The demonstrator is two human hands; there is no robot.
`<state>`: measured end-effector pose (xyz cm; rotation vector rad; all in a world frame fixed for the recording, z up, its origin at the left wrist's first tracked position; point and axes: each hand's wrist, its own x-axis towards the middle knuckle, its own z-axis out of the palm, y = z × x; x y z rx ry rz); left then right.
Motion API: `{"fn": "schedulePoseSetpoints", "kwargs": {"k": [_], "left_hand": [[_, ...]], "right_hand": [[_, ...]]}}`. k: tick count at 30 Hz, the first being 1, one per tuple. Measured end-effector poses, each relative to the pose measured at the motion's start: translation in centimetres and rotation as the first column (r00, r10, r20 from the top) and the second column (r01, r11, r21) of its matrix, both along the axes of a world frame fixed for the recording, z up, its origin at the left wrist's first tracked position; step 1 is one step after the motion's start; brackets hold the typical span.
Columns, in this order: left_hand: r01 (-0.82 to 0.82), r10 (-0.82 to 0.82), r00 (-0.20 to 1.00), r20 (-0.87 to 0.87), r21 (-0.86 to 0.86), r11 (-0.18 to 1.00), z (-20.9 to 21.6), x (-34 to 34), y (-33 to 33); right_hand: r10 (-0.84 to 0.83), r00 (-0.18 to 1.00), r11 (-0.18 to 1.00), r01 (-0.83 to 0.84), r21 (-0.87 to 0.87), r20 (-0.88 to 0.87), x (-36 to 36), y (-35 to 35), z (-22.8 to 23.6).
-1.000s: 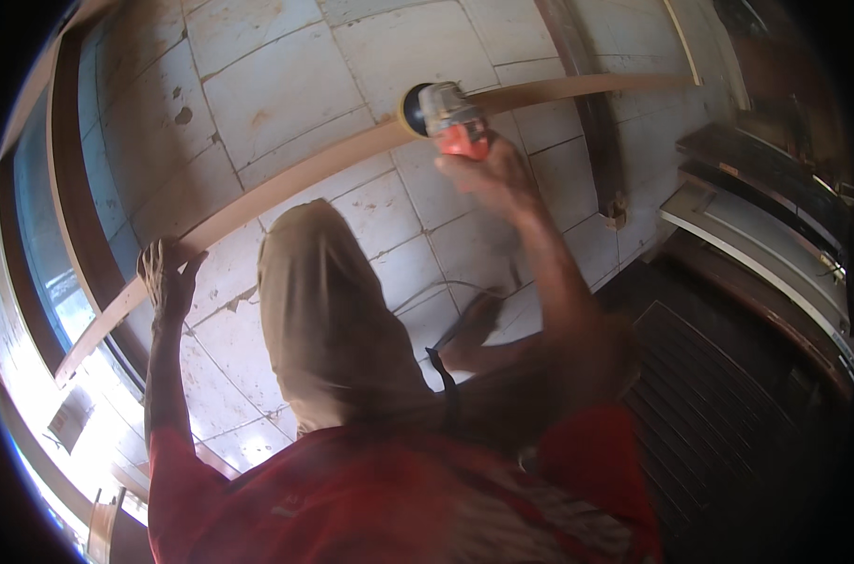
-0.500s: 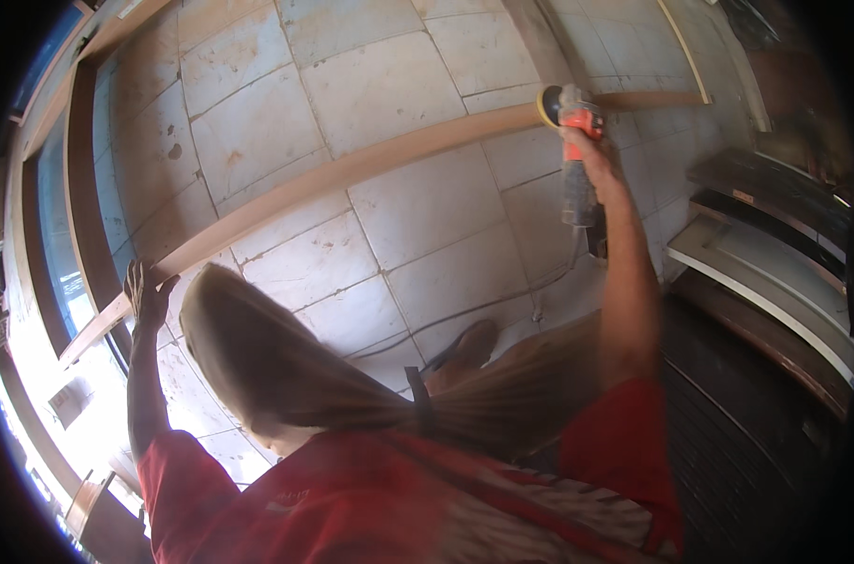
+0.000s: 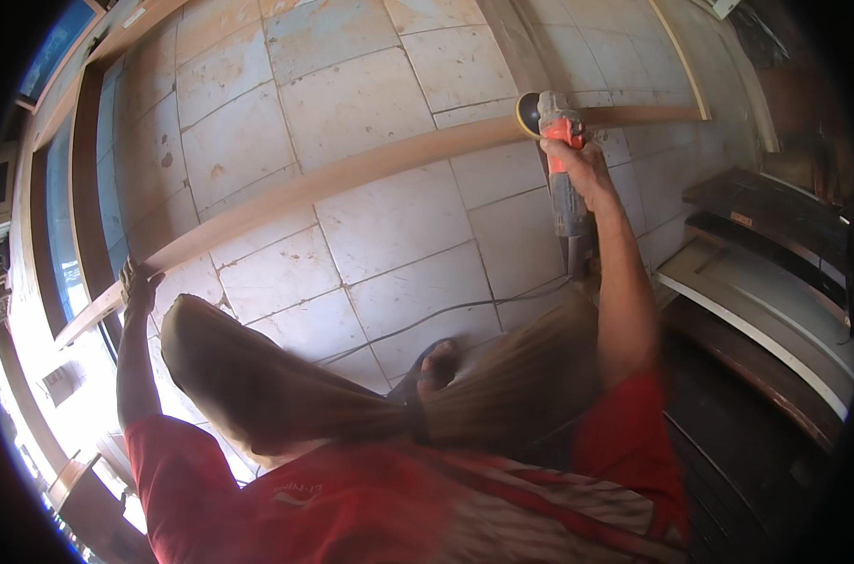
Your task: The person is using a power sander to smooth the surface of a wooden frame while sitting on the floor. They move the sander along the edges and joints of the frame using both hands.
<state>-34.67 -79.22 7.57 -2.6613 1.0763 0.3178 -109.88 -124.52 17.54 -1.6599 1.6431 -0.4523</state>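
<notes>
My right hand (image 3: 585,171) is wrapped round the body of an angle grinder (image 3: 566,209) with an orange-red and grey housing. Its round disc (image 3: 527,115), dark with a yellow edge, is over or against a long wooden rail (image 3: 352,180), close to where a crosspiece (image 3: 511,42) joins it; whether they touch I cannot tell. The rail runs from lower left to upper right in front of me. Toward its left end, my left hand (image 3: 138,285) is closed over the wood, fingers on the far side, steadying or resting on it.
Below the frame lies a pale tiled floor (image 3: 399,226), crossed by a grey cable (image 3: 417,324). Dark and white panels (image 3: 756,310) are stacked at the right. More wooden frame pieces (image 3: 88,179) stand at the left. My bent knees and foot (image 3: 436,362) are close to the rail.
The view has shifted a little, so rail and floor sit further left in it. The grinder stays near the same joint in my right hand; my left hand keeps hold of the rail.
</notes>
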Motion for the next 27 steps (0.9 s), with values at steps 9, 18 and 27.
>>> {"fn": "schedulePoseSetpoints", "kwargs": {"k": [9, 18, 27], "left_hand": [[-0.016, 0.015, 1.000, 0.026, 0.039, 0.999, -1.1, 0.4, 0.1], [0.015, -0.021, 0.997, 0.068, 0.082, 0.996, 0.8, -1.3, -1.1], [0.003, -0.004, 0.999, 0.051, 0.028, 1.000, 0.6, -1.1, -0.3]], "right_hand": [[-0.230, 0.971, 0.959, 0.216, 0.184, 0.060, -1.8, -1.5, 1.4], [-0.051, 0.998, 0.995, 0.054, 0.088, -0.028, 3.2, 1.2, 1.1], [0.108, 0.993, 0.979, -0.097, 0.178, -0.054, 8.5, 6.8, 3.7]]}}
